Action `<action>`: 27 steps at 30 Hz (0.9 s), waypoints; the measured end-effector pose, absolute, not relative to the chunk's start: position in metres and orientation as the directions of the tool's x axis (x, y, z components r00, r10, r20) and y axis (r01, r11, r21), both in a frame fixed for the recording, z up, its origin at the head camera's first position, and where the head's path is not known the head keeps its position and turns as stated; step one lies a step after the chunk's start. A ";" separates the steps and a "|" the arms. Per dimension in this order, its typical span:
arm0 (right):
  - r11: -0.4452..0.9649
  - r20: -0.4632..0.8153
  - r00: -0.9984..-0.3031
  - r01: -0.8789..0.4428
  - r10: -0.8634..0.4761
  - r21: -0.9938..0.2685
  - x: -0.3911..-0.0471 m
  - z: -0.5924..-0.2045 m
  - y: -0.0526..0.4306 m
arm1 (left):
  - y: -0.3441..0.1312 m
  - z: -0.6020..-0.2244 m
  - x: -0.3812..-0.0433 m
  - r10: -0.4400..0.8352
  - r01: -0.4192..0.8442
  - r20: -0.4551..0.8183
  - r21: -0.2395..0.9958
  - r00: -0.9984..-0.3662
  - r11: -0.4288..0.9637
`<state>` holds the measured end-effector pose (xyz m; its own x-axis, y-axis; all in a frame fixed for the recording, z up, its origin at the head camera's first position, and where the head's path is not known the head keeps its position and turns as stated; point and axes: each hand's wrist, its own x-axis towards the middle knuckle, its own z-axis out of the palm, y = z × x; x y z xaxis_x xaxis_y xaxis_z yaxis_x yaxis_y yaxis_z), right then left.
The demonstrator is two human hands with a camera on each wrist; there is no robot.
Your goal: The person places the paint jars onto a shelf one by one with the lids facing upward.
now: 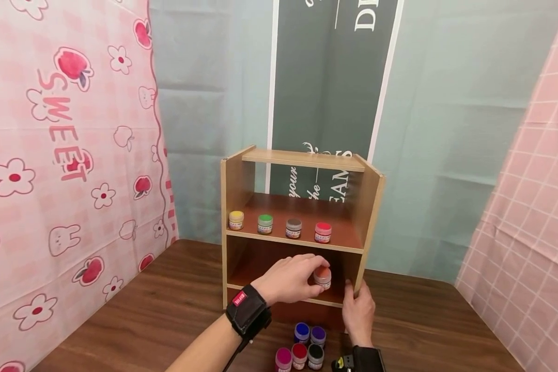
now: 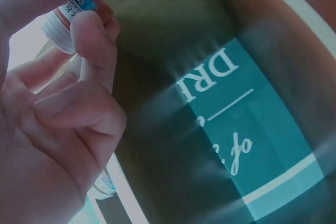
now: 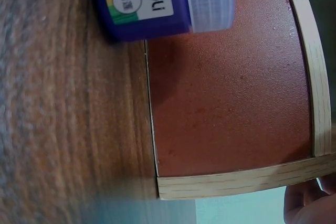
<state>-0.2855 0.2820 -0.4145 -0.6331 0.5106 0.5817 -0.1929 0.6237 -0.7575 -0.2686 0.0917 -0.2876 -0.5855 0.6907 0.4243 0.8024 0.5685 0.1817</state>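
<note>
My left hand (image 1: 288, 279) pinches an orange paint jar (image 1: 323, 278) between thumb and fingers, in front of the opening of the wooden shelf's (image 1: 302, 243) middle level. In the left wrist view the same jar (image 2: 79, 9) shows its label and clear lid at the fingertips. At the shelf's lower right, my right hand (image 1: 359, 312) grips the edge of the side panel; its fingers (image 3: 304, 203) show at that edge in the right wrist view. Along the shelf's upper board stand yellow (image 1: 236, 220), green (image 1: 265, 224), brown (image 1: 293, 228) and red (image 1: 323, 232) paint jars.
On the wooden table (image 1: 176, 299) before the shelf stand several more jars: blue (image 1: 301, 332), purple (image 1: 318, 336), magenta (image 1: 283, 359), dark red (image 1: 299, 356) and black (image 1: 315, 356). Patterned pink cloth (image 1: 74, 155) hangs at the left, a grey-green cloth (image 1: 446, 155) behind.
</note>
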 end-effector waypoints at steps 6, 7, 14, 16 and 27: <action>0.622 0.571 -0.649 -0.186 0.504 -0.760 -0.285 -0.414 0.282 | 0.100 -0.275 -0.265 0.697 0.814 0.444 0.155 -0.563 0.559; 0.621 0.569 -0.651 -0.186 0.503 -0.762 -0.285 -0.413 0.281 | 0.101 -0.273 -0.265 0.698 0.817 0.447 0.154 -0.559 0.556; 0.618 0.565 -0.651 -0.181 0.507 -0.765 -0.285 -0.414 0.283 | 0.108 -0.261 -0.265 0.708 0.832 0.467 0.125 -0.530 0.540; 0.616 0.563 -0.652 -0.183 0.507 -0.766 -0.286 -0.414 0.283 | 0.110 -0.259 -0.266 0.709 0.835 0.471 0.123 -0.525 0.537; 0.605 0.539 -0.668 -0.165 0.512 -0.779 -0.286 -0.414 0.283 | 0.122 -0.252 -0.269 0.670 0.834 0.538 0.123 -0.512 0.539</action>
